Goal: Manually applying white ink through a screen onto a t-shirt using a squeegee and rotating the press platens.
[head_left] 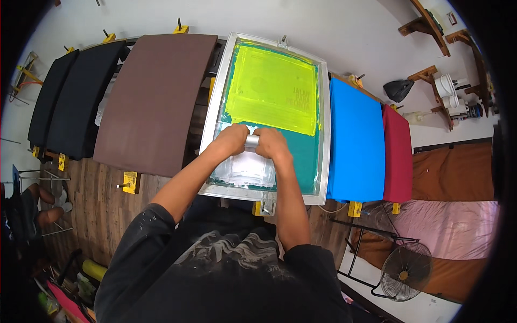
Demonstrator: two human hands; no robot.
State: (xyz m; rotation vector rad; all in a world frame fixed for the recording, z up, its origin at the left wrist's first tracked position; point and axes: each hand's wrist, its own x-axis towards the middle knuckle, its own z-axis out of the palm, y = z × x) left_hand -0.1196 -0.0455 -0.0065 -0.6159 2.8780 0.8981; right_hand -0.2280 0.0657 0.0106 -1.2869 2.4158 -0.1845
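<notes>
Both my hands close around the squeegee handle (252,141): left hand (232,139) and right hand (272,144) clamped side by side. It sits low on the framed screen (323,134), over what looks like white ink, between brown pallet (153,102) and blue pallet (355,142).

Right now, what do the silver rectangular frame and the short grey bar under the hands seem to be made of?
The silver rectangular frame looks like bare metal, perhaps aluminium: dull, pale sheen. The short grey bar, gripped by the left hand and right hand, also looks metallic, with a bright highlight.
</notes>
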